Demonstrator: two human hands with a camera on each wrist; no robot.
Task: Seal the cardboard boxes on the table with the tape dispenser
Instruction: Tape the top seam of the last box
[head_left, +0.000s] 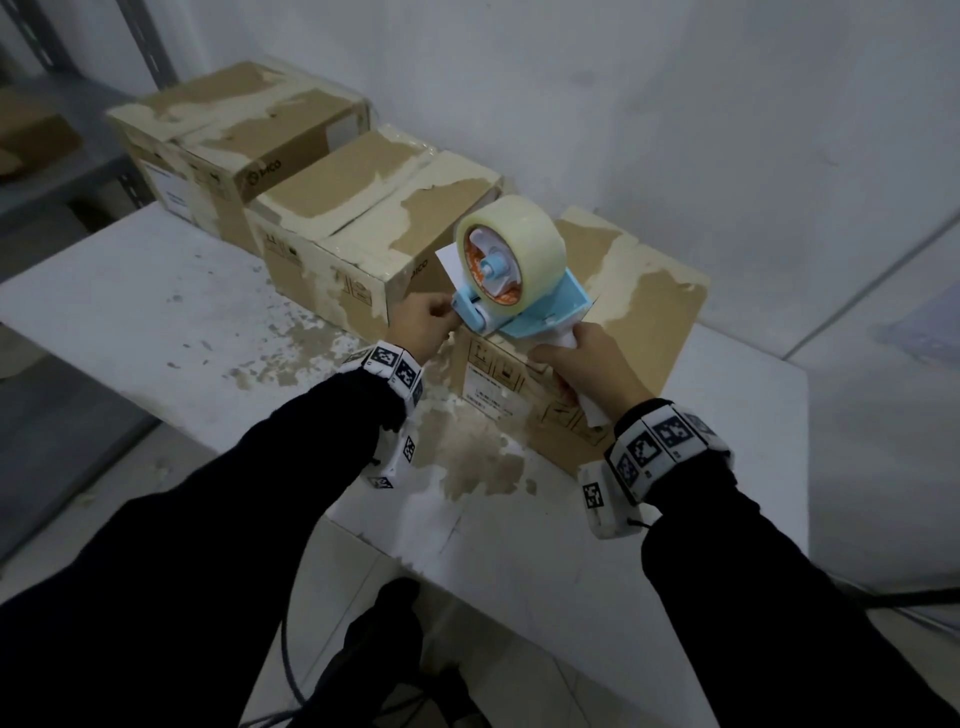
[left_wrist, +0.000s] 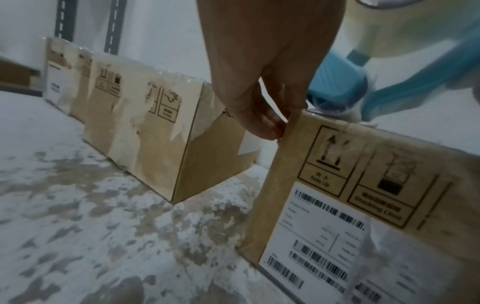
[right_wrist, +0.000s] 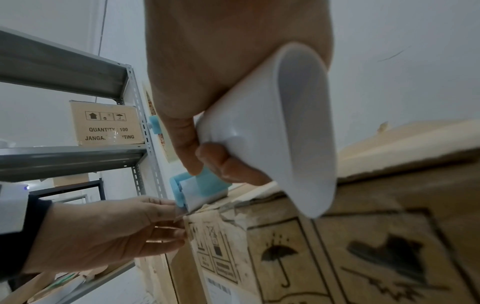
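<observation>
My right hand (head_left: 587, 358) grips the white handle (right_wrist: 272, 133) of the blue tape dispenser (head_left: 519, 306), which carries a clear tape roll (head_left: 511, 249). The dispenser's front (right_wrist: 197, 185) sits at the top left corner of the near cardboard box (head_left: 649, 291). There my left hand (head_left: 423, 322) pinches the tape end at that corner, fingertips (left_wrist: 270, 127) against the box edge (left_wrist: 288, 144). A middle box (head_left: 363, 208) and a far box (head_left: 234, 119) stand in a row behind, with torn, patchy tops.
The white table (head_left: 130, 301) has worn brown patches in front of the boxes. A grey metal shelf (right_wrist: 64, 160) with a labelled carton (right_wrist: 106, 123) stands to the left. A white wall runs close behind the boxes. Cables lie on the floor below.
</observation>
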